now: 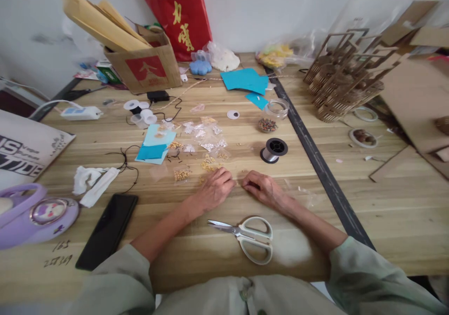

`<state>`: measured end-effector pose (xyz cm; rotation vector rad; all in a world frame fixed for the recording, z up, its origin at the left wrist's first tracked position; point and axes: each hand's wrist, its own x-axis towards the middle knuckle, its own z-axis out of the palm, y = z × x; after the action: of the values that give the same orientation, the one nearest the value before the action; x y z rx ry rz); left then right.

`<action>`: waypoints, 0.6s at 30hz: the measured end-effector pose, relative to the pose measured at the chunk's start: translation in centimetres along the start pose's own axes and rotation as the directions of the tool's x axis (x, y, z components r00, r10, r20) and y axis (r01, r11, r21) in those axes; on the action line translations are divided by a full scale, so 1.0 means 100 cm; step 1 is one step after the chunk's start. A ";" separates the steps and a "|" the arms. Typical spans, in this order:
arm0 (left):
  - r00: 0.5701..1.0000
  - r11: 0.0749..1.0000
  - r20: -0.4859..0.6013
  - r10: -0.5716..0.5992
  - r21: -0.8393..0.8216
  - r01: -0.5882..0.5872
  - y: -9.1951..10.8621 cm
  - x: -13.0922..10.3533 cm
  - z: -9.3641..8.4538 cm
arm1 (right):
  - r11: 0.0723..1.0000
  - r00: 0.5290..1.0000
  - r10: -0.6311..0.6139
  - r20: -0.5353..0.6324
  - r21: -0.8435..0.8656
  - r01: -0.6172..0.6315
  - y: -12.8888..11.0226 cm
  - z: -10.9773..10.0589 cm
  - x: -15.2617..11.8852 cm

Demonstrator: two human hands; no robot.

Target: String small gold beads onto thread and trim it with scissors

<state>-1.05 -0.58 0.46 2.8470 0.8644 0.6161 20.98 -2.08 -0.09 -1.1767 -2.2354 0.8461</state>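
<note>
Your forearms reach in from both lower corners, in pale green sleeves, and meet at the middle of the wooden desk (224, 259). Your left hand (214, 189) and right hand (262, 187) lie knuckles up, fingertips curled down and nearly touching each other; whether they pinch anything between them cannot be told. Just beyond the left hand lie small gold beads (207, 164) in loose piles among clear packets. White-handled scissors (245, 236) rest closed between your arms, near the desk's edge. A black phone (108, 230) lies to the left, a spool of clear thread (274, 149) beyond the right hand. A cardboard box (147, 67) and a red bag (178, 11) stand against the white wall.
</note>
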 end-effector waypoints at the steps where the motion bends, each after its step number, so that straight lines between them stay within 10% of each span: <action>1: 1.000 1.000 0.004 0.002 0.010 -0.002 0.000 -0.001 0.000 | 0.998 1.000 -0.017 0.002 -0.062 0.017 -0.002 0.000 0.000; 7: 0.996 0.989 0.082 0.039 0.139 -0.050 0.003 -0.006 -0.005 | 0.896 0.997 -0.065 0.029 -0.439 0.071 -0.012 0.007 -0.002; 18: 0.995 0.983 0.087 0.051 0.173 -0.065 0.006 -0.020 -0.004 | 0.771 0.982 -0.102 0.162 -0.611 0.180 -0.024 0.001 -0.005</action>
<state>-2.39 -2.21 0.29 3.0404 0.8661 0.4452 19.82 -3.66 1.46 -1.2188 -2.7745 0.0867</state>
